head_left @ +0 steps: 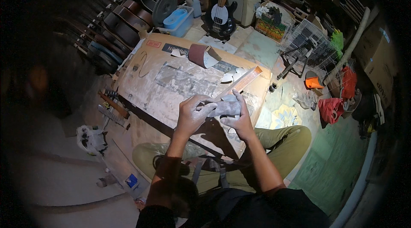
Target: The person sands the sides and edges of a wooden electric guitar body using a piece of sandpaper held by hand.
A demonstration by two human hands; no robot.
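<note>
Above the near part of a dust-covered cardboard sheet [141, 82], both of my hands hold a grey, dusty piece of sandpaper [226, 108]. My left hand [193, 114] pinches its left end between thumb and fingers. Around the right end, my right hand [242, 123] has its thumb below and a finger along the edge. A long straight bar with an orange end [252, 75] lies just beyond the hands. Farther off, a curled strip of brown sandpaper [199, 55] rests on the cardboard, with torn pale scraps [231, 76] nearby.
Guitars [124, 18] stand in a row at the far left. A dark bass guitar [219, 18] leans upright beyond the cardboard, near a blue tub [175, 20]. A wire rack [306, 41] and red cloth [330, 109] are at right. Tools [113, 106] lie left of the cardboard.
</note>
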